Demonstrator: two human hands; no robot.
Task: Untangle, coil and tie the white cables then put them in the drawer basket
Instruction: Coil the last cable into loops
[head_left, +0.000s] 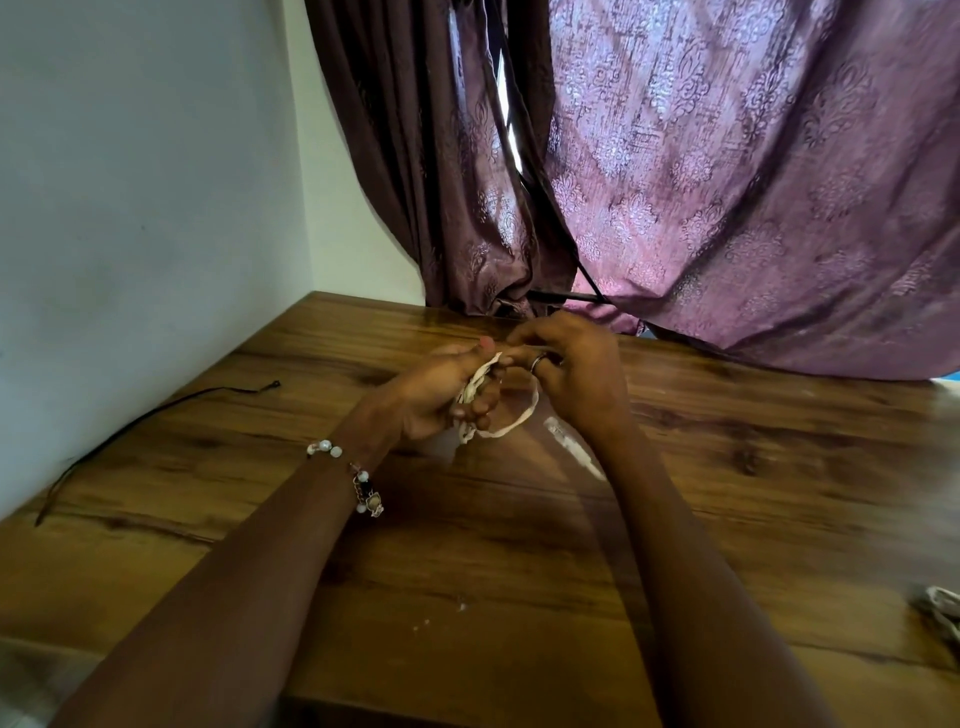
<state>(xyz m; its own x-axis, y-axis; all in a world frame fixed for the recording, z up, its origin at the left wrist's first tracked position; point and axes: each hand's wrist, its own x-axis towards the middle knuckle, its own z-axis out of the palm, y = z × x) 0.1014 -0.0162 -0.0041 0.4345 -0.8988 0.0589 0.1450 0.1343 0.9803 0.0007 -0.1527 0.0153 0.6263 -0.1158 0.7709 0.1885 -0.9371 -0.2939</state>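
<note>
White cable (480, 395) bunched inside curled left hand (441, 395) fingers; right hand (576, 374) pinching loop.

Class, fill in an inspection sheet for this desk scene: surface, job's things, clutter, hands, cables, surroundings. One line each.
Surface: wooden table, small white specks near the front.
Job's things: white cable bunched in the left hand, one loop hanging out; its blurred plug end dangles below the right hand. No drawer basket seen.
Clutter: whitish bundle at the right edge, too blurred to identify.
Hands: left hand grips the coil; right hand pinches near its top; what it pinches is hidden.
Cables: thin black cord lies along the wall side.
Surroundings: pale wall, purple curtains.
</note>
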